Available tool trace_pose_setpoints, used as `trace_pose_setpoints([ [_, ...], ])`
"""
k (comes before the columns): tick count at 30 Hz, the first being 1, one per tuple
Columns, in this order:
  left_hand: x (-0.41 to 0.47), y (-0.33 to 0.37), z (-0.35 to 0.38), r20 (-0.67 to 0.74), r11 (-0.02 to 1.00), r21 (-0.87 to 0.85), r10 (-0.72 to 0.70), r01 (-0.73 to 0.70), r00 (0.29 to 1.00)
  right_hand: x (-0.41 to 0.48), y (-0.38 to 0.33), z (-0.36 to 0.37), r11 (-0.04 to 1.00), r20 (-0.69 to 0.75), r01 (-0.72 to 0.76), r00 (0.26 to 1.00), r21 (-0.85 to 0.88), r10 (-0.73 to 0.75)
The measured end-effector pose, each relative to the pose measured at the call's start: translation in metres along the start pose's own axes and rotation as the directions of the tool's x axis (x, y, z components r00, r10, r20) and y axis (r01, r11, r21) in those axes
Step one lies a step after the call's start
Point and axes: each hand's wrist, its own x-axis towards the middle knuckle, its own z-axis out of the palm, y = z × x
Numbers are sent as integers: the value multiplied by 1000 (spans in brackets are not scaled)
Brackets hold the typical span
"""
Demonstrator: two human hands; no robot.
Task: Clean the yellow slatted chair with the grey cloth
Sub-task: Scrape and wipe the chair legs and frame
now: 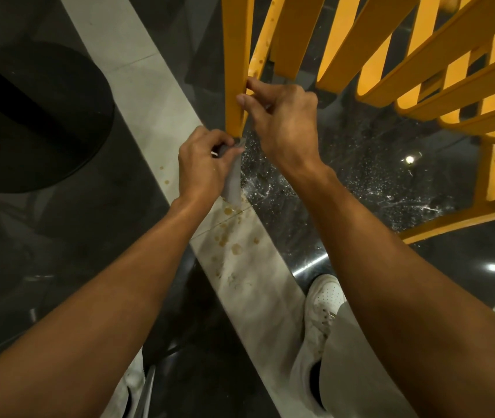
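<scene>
The yellow slatted chair fills the upper right, tipped so its slats and legs fan toward me. One yellow leg points down at the centre, with a dark foot at its tip. My right hand grips this leg near its lower end, fingers wrapped round it. My left hand is just below, closed on the grey cloth, which is pressed against the leg's tip and hangs down from my fist.
A round black table base lies on the floor at the left. A pale tiled strip with brown stains runs diagonally across the dark glossy floor. My white shoe stands at lower right. Wet specks cover the floor under the chair.
</scene>
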Motion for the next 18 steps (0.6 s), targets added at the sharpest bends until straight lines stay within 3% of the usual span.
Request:
trace_pose_setpoints([
  [8, -6, -10, 0, 88, 981, -44, -185, 189, 979, -1, 5, 0, 996, 30, -61, 998, 64, 59],
  [11, -7, -2, -12, 50, 955, -112, -271, 275, 961, -14, 7, -3, 986, 22, -131, 991, 100, 130],
  [14, -12, 6, -23, 27, 925, -144, -350, 350, 936, -40, 15, 5, 973, 28, -231, 973, 31, 230],
  [18, -20, 11, -25, 88, 847, -200, -485, 493, 870, -77, 25, 33, 942, 107, -332, 939, 39, 327],
])
